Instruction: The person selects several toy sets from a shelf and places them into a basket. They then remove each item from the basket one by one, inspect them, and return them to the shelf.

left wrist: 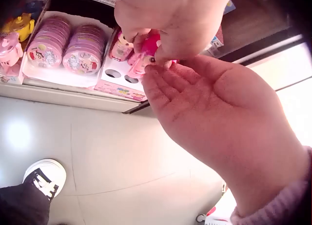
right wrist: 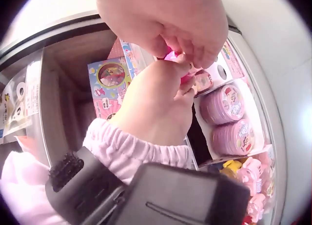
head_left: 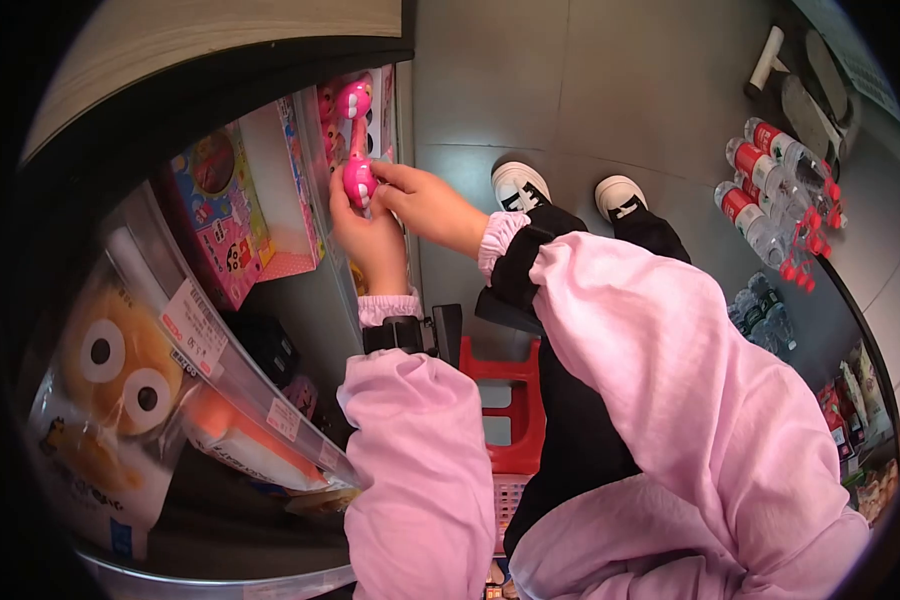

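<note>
Both hands meet at a glossy pink toy figure (head_left: 359,183) with white patches, by the shelf's front edge. My left hand (head_left: 372,245) holds it from below, its palm turned up and fingertips at the toy in the left wrist view. From the other side my right hand (head_left: 438,208) pinches the figure with thumb and fingers. In the left wrist view the right hand covers part of the toy (left wrist: 150,47). Just beyond stands a similar pink figure (head_left: 354,98) in a display box with round holes (left wrist: 113,73).
Stacked pink round tubs (left wrist: 83,57) stand beside the display box. Boxed toys (head_left: 220,210) and a bag with large cartoon eyes (head_left: 125,375) sit on the shelves to the left. A red basket (head_left: 515,460) is below the arms. Bottled water packs (head_left: 770,185) lie to the right.
</note>
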Demonstrator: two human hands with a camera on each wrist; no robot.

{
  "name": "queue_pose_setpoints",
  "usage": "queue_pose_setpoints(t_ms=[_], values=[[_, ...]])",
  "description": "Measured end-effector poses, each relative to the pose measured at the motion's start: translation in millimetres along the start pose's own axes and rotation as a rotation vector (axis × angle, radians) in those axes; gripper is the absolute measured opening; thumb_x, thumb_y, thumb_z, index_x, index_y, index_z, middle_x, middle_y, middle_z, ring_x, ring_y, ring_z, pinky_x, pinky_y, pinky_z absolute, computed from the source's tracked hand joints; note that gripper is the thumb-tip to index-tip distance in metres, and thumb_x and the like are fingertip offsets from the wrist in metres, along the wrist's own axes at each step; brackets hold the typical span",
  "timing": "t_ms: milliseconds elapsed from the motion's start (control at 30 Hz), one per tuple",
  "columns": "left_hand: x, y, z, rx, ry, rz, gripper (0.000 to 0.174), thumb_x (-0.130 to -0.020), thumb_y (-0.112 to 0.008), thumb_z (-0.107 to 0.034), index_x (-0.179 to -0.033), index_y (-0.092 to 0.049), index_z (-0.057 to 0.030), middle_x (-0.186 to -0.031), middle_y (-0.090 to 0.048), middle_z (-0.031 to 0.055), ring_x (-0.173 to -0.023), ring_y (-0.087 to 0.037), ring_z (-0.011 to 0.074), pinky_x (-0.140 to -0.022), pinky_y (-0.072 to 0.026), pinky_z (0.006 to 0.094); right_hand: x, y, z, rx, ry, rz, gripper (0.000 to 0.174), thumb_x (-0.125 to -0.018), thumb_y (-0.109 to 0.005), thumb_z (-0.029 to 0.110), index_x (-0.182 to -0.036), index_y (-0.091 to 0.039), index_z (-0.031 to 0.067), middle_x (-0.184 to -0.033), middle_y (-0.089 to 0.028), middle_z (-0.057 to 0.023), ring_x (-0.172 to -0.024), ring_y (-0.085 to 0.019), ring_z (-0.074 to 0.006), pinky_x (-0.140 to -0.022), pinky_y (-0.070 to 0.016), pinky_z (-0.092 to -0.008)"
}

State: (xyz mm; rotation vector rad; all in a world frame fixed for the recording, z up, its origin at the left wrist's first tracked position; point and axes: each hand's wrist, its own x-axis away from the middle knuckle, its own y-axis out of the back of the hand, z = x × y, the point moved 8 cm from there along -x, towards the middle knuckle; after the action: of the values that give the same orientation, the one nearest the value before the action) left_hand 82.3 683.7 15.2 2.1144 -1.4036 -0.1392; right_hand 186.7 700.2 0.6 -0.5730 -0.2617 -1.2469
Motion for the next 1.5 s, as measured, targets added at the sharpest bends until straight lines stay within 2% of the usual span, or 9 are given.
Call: queue_pose_setpoints(t_ms=[267, 433, 633, 833, 933, 1033, 1133, 1433, 1500], values=[[2, 0, 0, -0.152, 0.005, 0.077, 0.044, -0.075, -0.056, -0.001, -0.118, -0.046, -0.0007, -0.108, -0.056, 0.0143, -0.098, -0.054, 0.0214, -0.085, -0.041, 0.0306, 6, -1, -3, -0.043, -0.033, -0.049, 0.036, -0.084, -0.043, 0.017, -0.114, -0.044, -0.004, -0.098, -0.055, -0.0265, -0.093, -0.053, -0.0386, -0.08, -0.0414, -0.0382], [-8, -9, -7, -0.201, -0.027, 0.035, 0.045, -0.075, -0.059, -0.006, -0.117, -0.045, 0.0004, -0.109, -0.055, 0.0156, -0.098, -0.054, 0.0234, -0.084, -0.0418, 0.0313, -4, -2, -5, -0.147, -0.054, -0.068, 0.039, -0.085, -0.042, 0.019, -0.116, -0.044, -0.0043, -0.1, -0.054, -0.0268, -0.094, -0.053, -0.0383, -0.08, -0.0411, -0.0378], [-21, -21, -12, -0.247, -0.08, 0.0, 0.043, -0.075, -0.062, -0.011, -0.113, -0.046, 0.0007, -0.107, -0.054, 0.0154, -0.094, -0.055, 0.0251, -0.082, -0.0427, 0.0328, -19, 13, 1, -0.117, 0.009, -0.147, 0.034, -0.084, -0.043, 0.022, -0.103, -0.05, -0.0049, -0.093, -0.057, -0.0255, -0.087, -0.054, -0.0389, -0.076, -0.0416, -0.0405], [-24, -23, -15, -0.317, -0.092, 0.012, 0.047, -0.073, -0.065, -0.015, -0.112, -0.046, 0.0012, -0.104, -0.055, 0.017, -0.092, -0.055, 0.0295, -0.079, -0.0432, 0.0364, -25, 10, -5, -0.14, -0.062, -0.112, 0.032, -0.084, -0.043, 0.023, -0.096, -0.052, -0.0054, -0.091, -0.057, -0.0251, -0.086, -0.054, -0.0389, -0.074, -0.0415, -0.041], [-26, -27, -16, -0.352, -0.105, 0.022, 0.048, -0.072, -0.066, -0.017, -0.112, -0.047, 0.0017, -0.102, -0.055, 0.0181, -0.09, -0.055, 0.031, -0.078, -0.0433, 0.0376, -25, 9, -8, -0.17, -0.109, -0.052, 0.039, -0.087, -0.043, 0.022, -0.114, -0.049, -0.005, -0.09, -0.058, -0.0102, -0.082, -0.053, -0.0159, -0.075, -0.0422, -0.0273], [-29, -27, -14, -0.356, -0.104, 0.01, 0.049, -0.072, -0.066, -0.018, -0.113, -0.047, 0.0019, -0.101, -0.056, 0.0189, -0.09, -0.055, 0.0315, -0.077, -0.0432, 0.0381, -31, 10, -10, -0.14, -0.121, -0.057, 0.036, -0.086, -0.042, 0.022, -0.108, -0.051, -0.0056, -0.083, -0.057, -0.0094, -0.077, -0.053, -0.0161, -0.07, -0.0422, -0.0278], [-31, -28, -18, -0.361, -0.101, 0.025, 0.049, -0.073, -0.066, -0.018, -0.113, -0.047, 0.002, -0.1, -0.056, 0.0193, -0.091, -0.055, 0.0319, -0.077, -0.0432, 0.0381, -36, 8, -10, -0.161, -0.105, -0.064, 0.035, -0.083, -0.041, 0.026, -0.094, -0.053, -0.0051, -0.087, -0.057, -0.0248, -0.084, -0.053, -0.0395, -0.073, -0.0408, -0.0427], [-38, -28, -1, -0.361, -0.131, 0.069, 0.051, -0.073, -0.065, -0.023, -0.112, -0.045, 0.004, -0.099, -0.056, 0.0235, -0.092, -0.054, 0.0373, -0.078, -0.0421, 0.04, -35, 9, 2, 0.073, -0.077, -0.161, 0.038, -0.08, -0.041, 0.027, -0.087, -0.055, -0.0083, -0.084, -0.056, -0.0311, -0.084, -0.053, -0.0434, -0.078, -0.042, -0.0451], [-32, -33, -22, -0.591, -0.225, 0.038, 0.046, -0.074, -0.062, -0.02, -0.111, -0.046, 0.0035, -0.097, -0.057, 0.0235, -0.09, -0.055, 0.0364, -0.077, -0.0426, 0.04, -38, 12, -1, 0.045, -0.11, -0.138, 0.039, -0.08, -0.04, 0.027, -0.089, -0.054, -0.0085, -0.085, -0.056, -0.0315, -0.084, -0.053, -0.0445, -0.079, -0.0419, -0.0455]])
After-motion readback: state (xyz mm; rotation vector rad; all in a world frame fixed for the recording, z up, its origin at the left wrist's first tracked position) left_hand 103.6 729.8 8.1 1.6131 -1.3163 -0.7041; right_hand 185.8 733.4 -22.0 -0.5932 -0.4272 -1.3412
